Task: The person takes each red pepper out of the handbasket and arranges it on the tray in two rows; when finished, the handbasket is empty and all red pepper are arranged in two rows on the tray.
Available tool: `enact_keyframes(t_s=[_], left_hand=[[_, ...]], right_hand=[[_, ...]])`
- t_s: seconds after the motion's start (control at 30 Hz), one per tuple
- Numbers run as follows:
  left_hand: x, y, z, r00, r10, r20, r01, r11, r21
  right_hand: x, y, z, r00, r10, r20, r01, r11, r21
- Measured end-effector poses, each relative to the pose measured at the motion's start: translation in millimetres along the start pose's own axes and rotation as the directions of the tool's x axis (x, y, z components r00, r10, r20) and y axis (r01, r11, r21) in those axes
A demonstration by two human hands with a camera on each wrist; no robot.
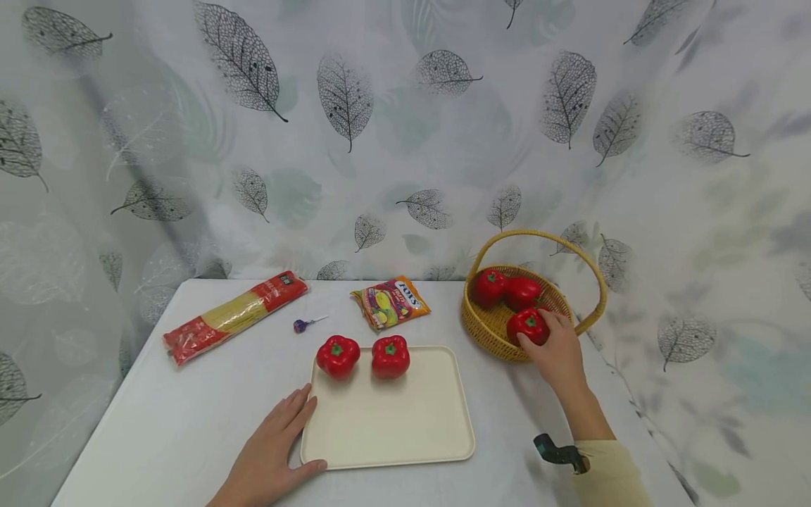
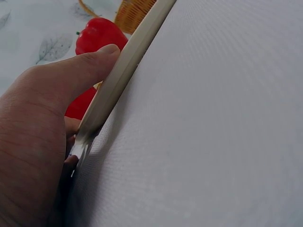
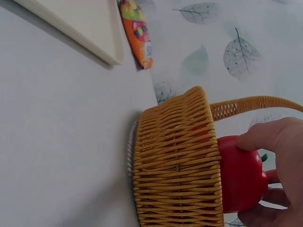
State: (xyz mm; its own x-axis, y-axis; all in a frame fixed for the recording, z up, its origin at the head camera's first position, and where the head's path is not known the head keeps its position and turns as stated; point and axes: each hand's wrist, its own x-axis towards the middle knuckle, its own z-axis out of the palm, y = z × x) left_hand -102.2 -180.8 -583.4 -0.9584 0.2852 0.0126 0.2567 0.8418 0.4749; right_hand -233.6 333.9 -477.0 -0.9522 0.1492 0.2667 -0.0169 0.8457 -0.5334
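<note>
Right grip: grasping one pepper, thumb on one side, fingers on the other.
Left grip: clasping nothing; fingers extended at the tray's left edge, thumb touching its rim near the close corner.
Held pepper, place: at the basket's near right side, partly below the rim and partly above it.
Held pepper, look: glossy deep red, rounded and lobed, with a short green stem.
Tray: one, cream, rectangular, low-rimmed.
Peppers on tray: two, red with green stems, side by side but apart along the far edge; the left pepper sits at the corner, the right pepper nearer the middle.
Basket: one, yellow-brown wicker, with an arched handle.
Other red items in basket: two, behind the held pepper; one shows a green stem.
Noodle pack: one, red and yellow, far left.
Lollipop: one.
Candy bag: one, orange, beyond the tray.
Worktop: one, white.
</note>
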Motion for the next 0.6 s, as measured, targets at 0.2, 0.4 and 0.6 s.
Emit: enact_keyframes(t_s=[0.2,0.4,0.6], left_hand=[[-0.4,-0.8,1.2,1.0,0.003,-0.008,-0.003,1.0,0.003],[-0.3,-1.3,2.1,1.0,0.006,-0.011,-0.006,1.0,0.008],[-0.6,-2.2,2.7,1.0,0.01,-0.011,-0.01,1.0,0.011]], right_hand=[[0.1,-1.5,-0.9,1.0,-0.011,-0.011,0.011,1.0,0.021],[-0.6,-3.2,-3.4,0.999,-0.031,-0.029,0.032,0.999,0.034],[-0.5,-8.4,-7.3,0.998,-0.046,-0.041,0.048,0.998,0.037]])
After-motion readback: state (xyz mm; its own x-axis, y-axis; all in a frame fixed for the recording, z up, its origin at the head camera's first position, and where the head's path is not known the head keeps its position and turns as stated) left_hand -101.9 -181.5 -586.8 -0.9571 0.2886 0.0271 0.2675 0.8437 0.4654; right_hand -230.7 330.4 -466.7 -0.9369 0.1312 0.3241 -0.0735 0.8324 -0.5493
